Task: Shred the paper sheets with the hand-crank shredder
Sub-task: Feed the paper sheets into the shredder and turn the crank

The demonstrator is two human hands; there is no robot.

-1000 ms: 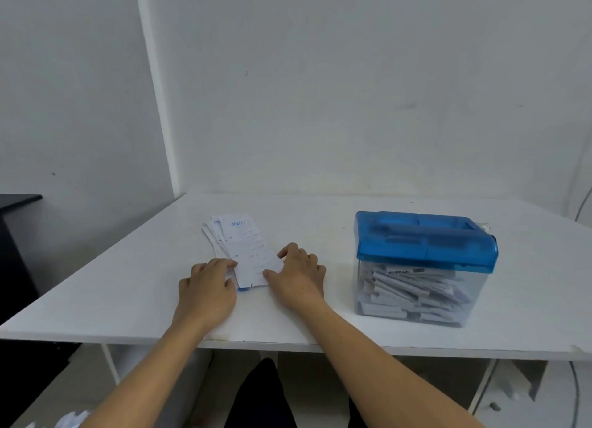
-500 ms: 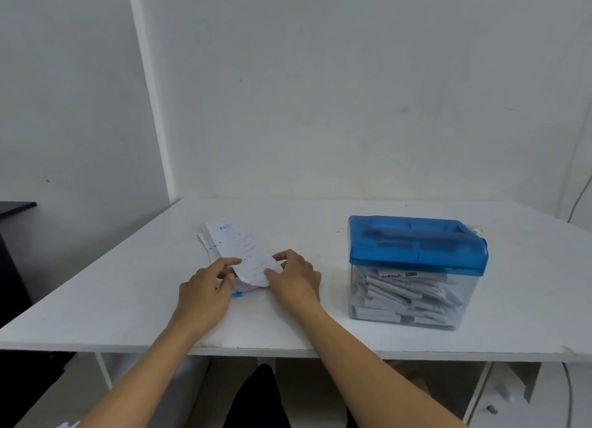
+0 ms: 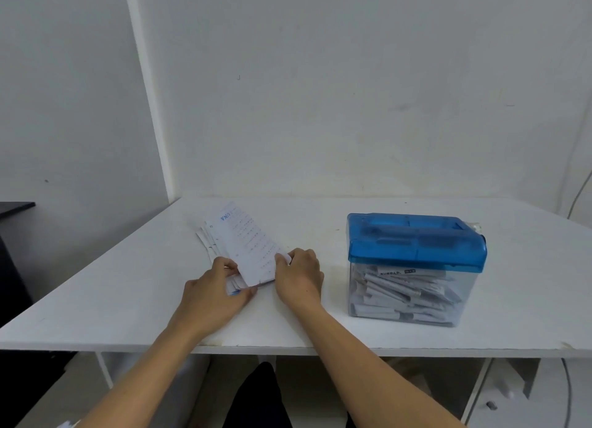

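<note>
A pile of white printed paper sheets [image 3: 211, 240] lies on the white table [image 3: 384, 334], left of centre. The top paper sheet [image 3: 246, 242] is lifted at its near end, tilted up off the pile. My left hand [image 3: 213, 294] pinches its near-left corner, and my right hand [image 3: 299, 275] pinches its near-right edge. The hand-crank shredder [image 3: 416, 245] stands to the right, apart from both hands: a blue lid on a clear bin full of paper strips. Its crank is barely visible at the far right end.
A white wall runs along the table's back edge, with a corner at the left. A black piece of furniture [image 3: 14, 208] stands left of the table. A cable [image 3: 576, 200] hangs at the far right. My dark-clothed legs show below the table's front edge.
Both hands went from resting flat beside the pile to pinching the top sheet. The sheet's near end has risen off the pile.
</note>
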